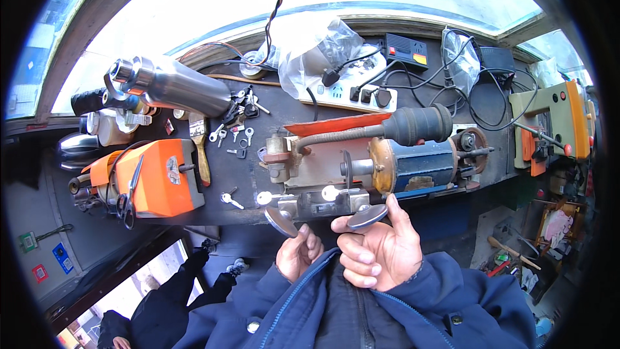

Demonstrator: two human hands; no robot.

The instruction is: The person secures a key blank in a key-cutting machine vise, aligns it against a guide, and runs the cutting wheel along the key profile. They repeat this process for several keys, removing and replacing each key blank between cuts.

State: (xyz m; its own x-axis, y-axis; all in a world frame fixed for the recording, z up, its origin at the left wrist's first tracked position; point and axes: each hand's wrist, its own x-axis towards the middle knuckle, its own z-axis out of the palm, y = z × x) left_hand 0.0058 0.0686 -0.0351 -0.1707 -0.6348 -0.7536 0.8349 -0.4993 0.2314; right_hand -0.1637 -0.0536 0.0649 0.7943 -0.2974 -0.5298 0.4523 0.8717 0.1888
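Note:
A key-cutting machine with a blue motor stands on the dark bench before me. Two small vises at its front edge each hold a silver key: a left key and a right key. My right hand pinches the right round clamp knob between thumb and forefinger, its other fingers curled. At the left clamp knob, my left hand has curled fingers, with the thumb against the disc's lower edge. The cutting wheel sits above and between the two keys, apart from them.
Left are an orange machine with scissors, a brush, loose keys and a steel flask. Behind lies a power strip with cables. A beige-orange machine stands right. Another person is lower left.

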